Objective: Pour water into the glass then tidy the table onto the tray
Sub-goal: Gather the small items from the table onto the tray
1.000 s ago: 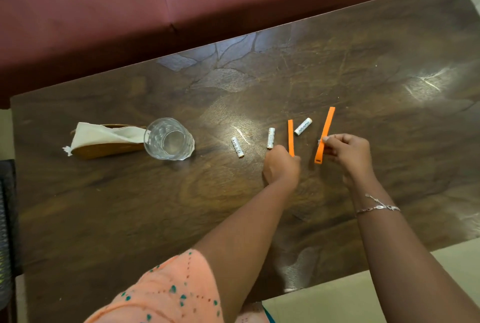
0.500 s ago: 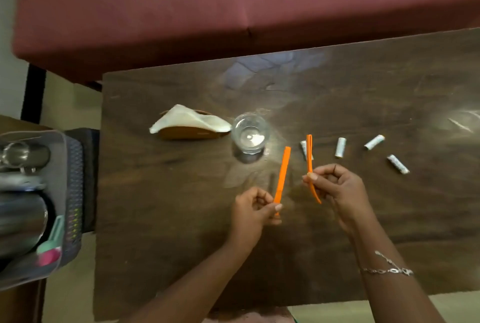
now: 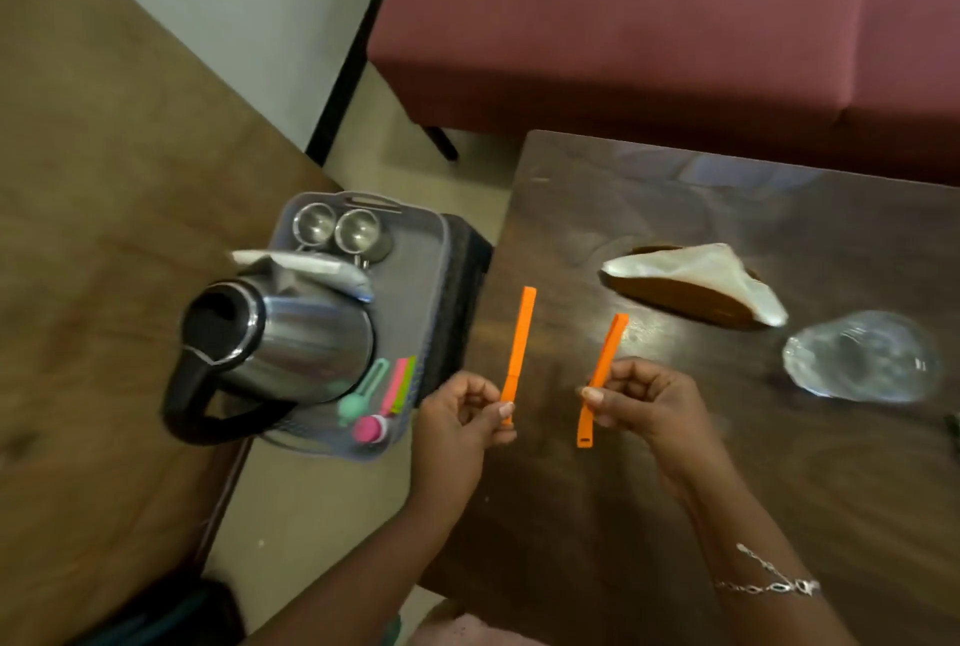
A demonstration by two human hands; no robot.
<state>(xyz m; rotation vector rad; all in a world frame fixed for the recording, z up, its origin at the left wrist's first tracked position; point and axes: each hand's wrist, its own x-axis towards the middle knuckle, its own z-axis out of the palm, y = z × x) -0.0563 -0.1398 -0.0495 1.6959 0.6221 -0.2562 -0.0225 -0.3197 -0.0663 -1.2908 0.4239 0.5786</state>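
The left hand [image 3: 453,421] pinches the left strip [image 3: 519,349] near its low end between thumb and fingers, and the right hand [image 3: 649,406] pinches the right strip [image 3: 605,364] in the same way. Both strips point up over the left part of the desk [image 3: 675,541]. The tray [image 3: 415,255] is to the left, on a dark stand [image 3: 462,292] just beside the desk edge. I think the main danger is the thin grip: each strip is held at one end only, so a quick swing can make it slip and fall to the floor [image 3: 311,515] near the stand. The tray is also crowded. The kettle [image 3: 291,338] takes most of it, and the free place is small, near the pink and green clips [image 3: 389,396]. A careless hand can knock the kettle or push those clips over the near rim. The glass [image 3: 862,359] stands at the right, well apart, too blurred to tell if it holds water.
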